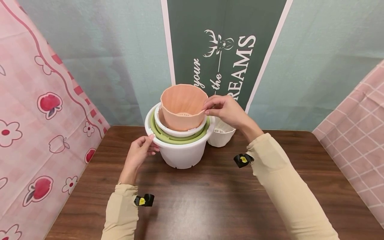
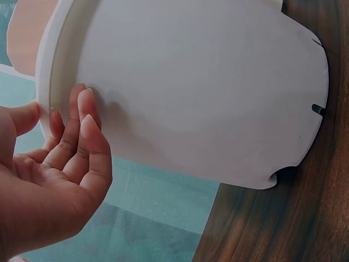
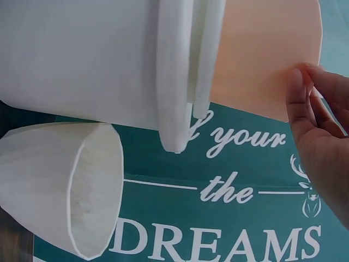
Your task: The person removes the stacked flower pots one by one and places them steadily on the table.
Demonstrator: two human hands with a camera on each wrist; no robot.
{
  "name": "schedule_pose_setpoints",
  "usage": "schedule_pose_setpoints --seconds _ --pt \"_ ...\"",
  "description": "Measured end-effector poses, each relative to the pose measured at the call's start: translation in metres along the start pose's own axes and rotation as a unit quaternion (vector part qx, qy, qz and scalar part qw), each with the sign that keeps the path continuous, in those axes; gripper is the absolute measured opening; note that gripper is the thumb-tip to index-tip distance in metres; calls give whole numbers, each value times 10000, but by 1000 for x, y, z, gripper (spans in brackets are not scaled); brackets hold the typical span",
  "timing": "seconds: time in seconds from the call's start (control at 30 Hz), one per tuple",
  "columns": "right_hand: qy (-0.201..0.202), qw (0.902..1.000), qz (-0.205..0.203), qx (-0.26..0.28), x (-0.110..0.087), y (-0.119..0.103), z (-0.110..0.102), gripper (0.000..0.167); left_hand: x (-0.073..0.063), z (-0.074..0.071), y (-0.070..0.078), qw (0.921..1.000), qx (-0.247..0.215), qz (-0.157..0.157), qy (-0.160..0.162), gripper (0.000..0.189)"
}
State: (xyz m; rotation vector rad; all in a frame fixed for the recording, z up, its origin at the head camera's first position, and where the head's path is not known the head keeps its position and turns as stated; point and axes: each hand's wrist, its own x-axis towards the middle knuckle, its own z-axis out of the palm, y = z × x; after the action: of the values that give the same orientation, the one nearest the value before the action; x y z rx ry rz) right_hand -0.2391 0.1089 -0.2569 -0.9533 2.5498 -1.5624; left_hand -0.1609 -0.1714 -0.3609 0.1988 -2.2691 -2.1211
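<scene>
Peach pot (image 1: pixel 187 121) uppermost in the nest, lower part inside the medium white pot (image 1: pixel 181 134), upper part above the rim of the large white pot (image 1: pixel 182 156); base contact not discernible. Around the medium white pot, inside the large white pot: green pot (image 1: pixel 180 142). Large white pot upright on the tabletop (image 1: pixel 186 206). Right hand (image 1: pixel 227 108) above the right side of the large white pot, thumb and fingers clamped on the peach pot's rim. Left hand (image 1: pixel 139 151) at the near left edge of the large white pot, thumb and finger clamped on its rim, remaining fingers bent beneath. Just right of the large white pot, slightly behind: small faceted white pot (image 1: pixel 221 137), base perforated. Behind the large white pot: dark green banner (image 1: pixel 231 15) with white lettering and stag's head. Well to its left: pink cloth (image 1: pixel 21 106) with apples and flowers. Well to its right: pink checked cloth (image 1: pixel 360 140).
</scene>
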Motion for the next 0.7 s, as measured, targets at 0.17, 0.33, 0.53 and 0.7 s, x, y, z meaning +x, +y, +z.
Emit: schedule_pose_setpoints --seconds 0.17,0.33,0.53,0.7 --pt "9 10000 -44 4 0 -3 -3 12 0 1 0 10000 -5 -26 42 30" --pt "-30 9999 -54 98 -1 -6 -6 13 0 2 -1 10000 -2 -55 69 31" --pt "-7 9999 -37 113 -2 -8 -10 12 1 2 -1 10000 39 -33 64 32" --pt "34 9998 -107 163 -3 -12 -13 11 1 1 -1 10000 4 -21 67 31"
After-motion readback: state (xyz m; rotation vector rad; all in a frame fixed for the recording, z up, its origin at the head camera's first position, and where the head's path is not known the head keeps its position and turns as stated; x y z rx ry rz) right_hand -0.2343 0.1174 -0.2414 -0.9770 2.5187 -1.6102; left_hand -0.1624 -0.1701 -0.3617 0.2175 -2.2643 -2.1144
